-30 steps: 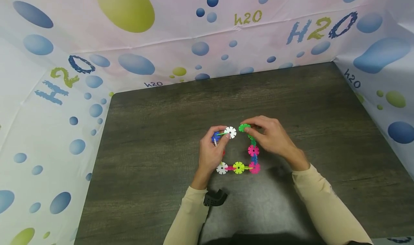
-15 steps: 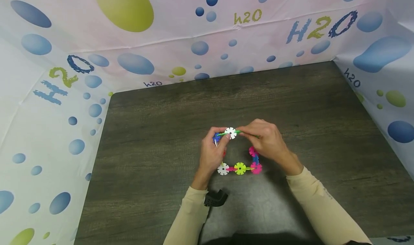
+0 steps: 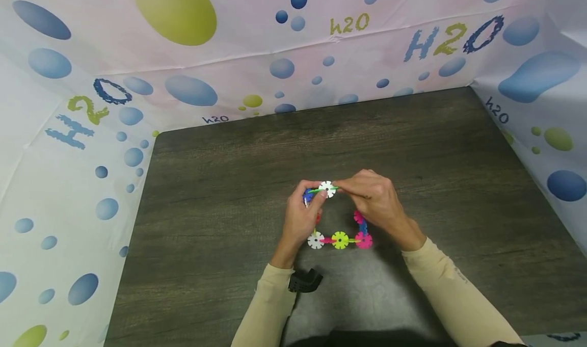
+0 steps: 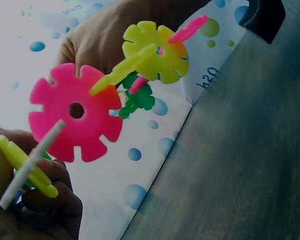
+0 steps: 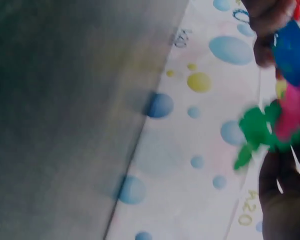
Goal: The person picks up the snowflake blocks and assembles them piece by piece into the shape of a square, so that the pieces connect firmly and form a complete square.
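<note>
Slotted plastic discs are joined edge-to-edge in a chain bent into a nearly square ring. At its far-left corner my left hand (image 3: 299, 214) pinches a white slotted disc (image 3: 327, 189), thumb in front. Beside that thumb shows a blue disc (image 3: 308, 196). My right hand (image 3: 377, 196) pinches a green disc (image 3: 337, 187), seen edge-on against the white disc's right side; how deep it sits in a slot I cannot tell. Along the near side run another white disc (image 3: 316, 240), a yellow disc (image 3: 340, 240) and a pink disc (image 3: 364, 240). My right hand hides part of the right side.
The chain is over a dark wood-grain table (image 3: 220, 199). A printed sheet (image 3: 247, 46) with bubbles and lettering stands round the table's back and sides. A black wrist mount (image 3: 305, 281) sits by my left cuff.
My right hand has moved left, bringing the green disc from a gap away up against the white disc. The green disc has turned from face-up to edge-on. My left hand stays nearly still.
</note>
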Demonstrator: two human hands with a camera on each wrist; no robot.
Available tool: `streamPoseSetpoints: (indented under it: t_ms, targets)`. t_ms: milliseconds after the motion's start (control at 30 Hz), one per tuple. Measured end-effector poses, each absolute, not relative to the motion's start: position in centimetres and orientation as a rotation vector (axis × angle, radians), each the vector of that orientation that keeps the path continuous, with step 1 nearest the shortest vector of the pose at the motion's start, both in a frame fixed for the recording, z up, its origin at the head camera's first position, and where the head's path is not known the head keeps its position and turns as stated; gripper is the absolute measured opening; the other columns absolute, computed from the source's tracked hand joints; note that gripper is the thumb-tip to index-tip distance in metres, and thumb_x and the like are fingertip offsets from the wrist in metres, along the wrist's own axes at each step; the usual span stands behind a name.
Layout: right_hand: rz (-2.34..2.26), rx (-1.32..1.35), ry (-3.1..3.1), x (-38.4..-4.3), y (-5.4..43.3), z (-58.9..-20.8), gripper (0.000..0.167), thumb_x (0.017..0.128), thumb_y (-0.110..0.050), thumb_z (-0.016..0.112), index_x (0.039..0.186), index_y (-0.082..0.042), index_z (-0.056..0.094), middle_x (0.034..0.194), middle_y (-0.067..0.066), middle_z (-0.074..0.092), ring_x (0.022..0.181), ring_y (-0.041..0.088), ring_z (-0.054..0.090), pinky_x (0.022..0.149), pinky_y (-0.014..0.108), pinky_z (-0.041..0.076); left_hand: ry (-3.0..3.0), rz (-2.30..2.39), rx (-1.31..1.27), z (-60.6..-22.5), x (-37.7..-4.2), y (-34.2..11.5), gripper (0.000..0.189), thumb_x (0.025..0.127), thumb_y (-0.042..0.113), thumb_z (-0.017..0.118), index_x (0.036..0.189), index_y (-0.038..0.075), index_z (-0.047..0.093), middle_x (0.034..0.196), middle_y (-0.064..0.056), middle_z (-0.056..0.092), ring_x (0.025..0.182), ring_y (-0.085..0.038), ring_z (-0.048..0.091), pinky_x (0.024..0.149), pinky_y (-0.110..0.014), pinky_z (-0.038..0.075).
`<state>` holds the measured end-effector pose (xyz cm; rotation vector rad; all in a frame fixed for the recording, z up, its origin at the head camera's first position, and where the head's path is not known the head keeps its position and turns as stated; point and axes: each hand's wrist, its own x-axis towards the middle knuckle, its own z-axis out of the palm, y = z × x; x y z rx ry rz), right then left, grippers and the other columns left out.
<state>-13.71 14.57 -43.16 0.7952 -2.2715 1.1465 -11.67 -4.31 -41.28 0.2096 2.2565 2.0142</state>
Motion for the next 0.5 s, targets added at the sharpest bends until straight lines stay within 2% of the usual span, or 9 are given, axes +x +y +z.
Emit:
streamPoseSetpoints:
  t_ms: [100, 200, 333, 500]
  targets:
    - [1.164, 0.773, -2.316, -13.9, 15.1, -43.0, 0.034, 0.074, -0.004, 0.081, 0.108, -0.007, 0.074, 0.091, 0.005, 0.075, 0.083, 0.017, 0.065, 0.077, 0.033, 0.049, 2.267, 2.027, 0.210, -41.4, -11.7, -4.4, 0.022, 0.096, 0.007, 0.058, 0.114, -0.006, 0.057, 0.070, -0.007, 0.051, 0.050, -0.006, 0.047, 0.046, -0.019, 0.040]
    - [1.247, 0.614, -2.422, -13.8, 15.9, -43.0, 0.040, 0.082, -0.010, 0.075, 0.121, -0.006, 0.066, 0.105, 0.007, 0.071, 0.095, 0.019, 0.061, 0.082, 0.035, 0.047, 2.298, 2.039, 0.210, -41.4, -11.7, -4.3, 0.022, 0.095, 0.007, 0.059, 0.113, -0.006, 0.057, 0.071, -0.010, 0.052, 0.051, -0.006, 0.048, 0.047, -0.019, 0.042]
    - [1.399, 0.335, -2.635, -13.3, 16.7, -43.2, 0.034, 0.097, -0.019, 0.058, 0.129, -0.007, 0.058, 0.108, 0.007, 0.060, 0.094, 0.016, 0.053, 0.081, 0.032, 0.043, 2.361, 2.053, 0.194, -41.3, -11.7, -4.3, 0.022, 0.095, 0.005, 0.059, 0.112, -0.007, 0.058, 0.071, -0.015, 0.054, 0.052, -0.007, 0.049, 0.049, -0.018, 0.042]
    - [1.519, 0.144, -2.869, -13.0, 17.1, -43.5, 0.040, 0.104, -0.035, 0.041, 0.132, -0.009, 0.052, 0.110, 0.009, 0.058, 0.097, 0.022, 0.053, 0.083, 0.035, 0.041, 2.394, 2.059, 0.187, -41.1, -11.7, -4.3, 0.021, 0.094, 0.005, 0.060, 0.111, -0.007, 0.058, 0.072, -0.019, 0.055, 0.053, -0.007, 0.048, 0.050, -0.018, 0.042]
